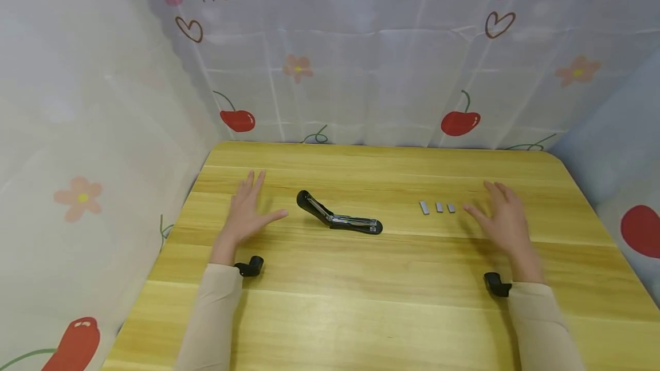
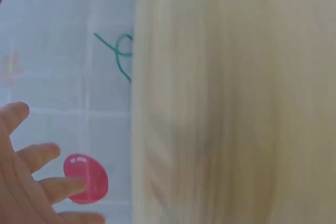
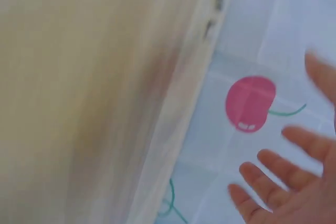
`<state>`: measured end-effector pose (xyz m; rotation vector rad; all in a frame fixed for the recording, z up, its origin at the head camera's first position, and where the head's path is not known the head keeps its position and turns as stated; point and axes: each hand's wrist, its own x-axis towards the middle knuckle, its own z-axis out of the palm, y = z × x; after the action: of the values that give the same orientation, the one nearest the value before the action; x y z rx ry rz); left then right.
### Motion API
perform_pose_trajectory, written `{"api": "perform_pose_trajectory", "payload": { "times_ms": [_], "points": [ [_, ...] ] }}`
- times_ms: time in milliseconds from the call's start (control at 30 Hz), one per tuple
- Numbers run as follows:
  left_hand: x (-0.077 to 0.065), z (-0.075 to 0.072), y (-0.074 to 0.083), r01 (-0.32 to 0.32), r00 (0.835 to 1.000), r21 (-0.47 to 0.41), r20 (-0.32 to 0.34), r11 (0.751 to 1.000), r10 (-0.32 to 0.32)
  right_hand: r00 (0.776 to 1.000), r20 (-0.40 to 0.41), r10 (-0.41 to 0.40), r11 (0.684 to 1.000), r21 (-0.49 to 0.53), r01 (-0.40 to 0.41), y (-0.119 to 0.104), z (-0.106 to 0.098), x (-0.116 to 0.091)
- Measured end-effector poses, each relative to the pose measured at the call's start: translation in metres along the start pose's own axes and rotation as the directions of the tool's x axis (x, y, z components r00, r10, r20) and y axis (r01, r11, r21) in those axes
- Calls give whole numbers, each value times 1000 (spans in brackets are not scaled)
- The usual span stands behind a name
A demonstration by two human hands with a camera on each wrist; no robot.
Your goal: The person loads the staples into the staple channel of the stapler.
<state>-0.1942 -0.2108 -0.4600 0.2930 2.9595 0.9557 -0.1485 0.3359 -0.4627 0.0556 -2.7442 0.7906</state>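
Observation:
A black stapler (image 1: 340,221) lies opened out on the wooden table, its metal staple channel showing. To its right sit three small grey staple strips (image 1: 439,207) in a row, the leftmost a bit longer. My left hand (image 1: 246,213) hovers left of the stapler with fingers spread, touching nothing. Just right of the staple strips, my right hand (image 1: 502,222) is held over the table, fingers apart and holding nothing. Both wrist views show the spread fingers of the left hand (image 2: 31,182) and of the right hand (image 3: 294,182); the right wrist view is blurred.
The wooden table (image 1: 330,302) has rounded far corners. A pale curtain (image 1: 350,90) printed with cherries, flowers and hearts hangs behind it and along both sides. A black wrist mount (image 1: 251,266) sits at the left sleeve, another black mount (image 1: 496,284) at the right.

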Motion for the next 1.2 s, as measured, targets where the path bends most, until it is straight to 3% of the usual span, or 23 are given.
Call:
{"api": "perform_pose_trajectory", "payload": {
  "times_ms": [67,133,200,300,433,567,733,900,1200],
  "points": [
    [4,3,8,-13,1000,-175,10,984,15,995,-76,66,994,93,-58,-8,4,4],
    [7,6,16,-30,999,-328,19,944,38,979,-119,163,973,186,-140,-15,8,7],
    [11,11,22,-44,998,-452,25,891,62,958,-125,257,938,272,-216,-20,12,10],
    [14,17,30,-67,995,-614,22,786,102,930,-82,359,882,354,-310,-23,19,13],
    [16,26,34,-95,991,-757,-9,646,134,908,-2,419,849,355,-391,-19,28,13],
    [15,34,34,-127,988,-804,-48,581,149,902,29,431,855,305,-418,-14,35,13],
    [14,40,33,-148,985,-811,-70,566,158,898,53,438,875,207,-439,-12,41,11],
    [12,43,33,-152,984,-816,-71,558,163,898,95,429,881,175,-440,-12,45,8],
    [10,42,33,-128,988,-811,-57,571,141,918,96,385,910,128,-395,-10,49,6]
  ]
}}
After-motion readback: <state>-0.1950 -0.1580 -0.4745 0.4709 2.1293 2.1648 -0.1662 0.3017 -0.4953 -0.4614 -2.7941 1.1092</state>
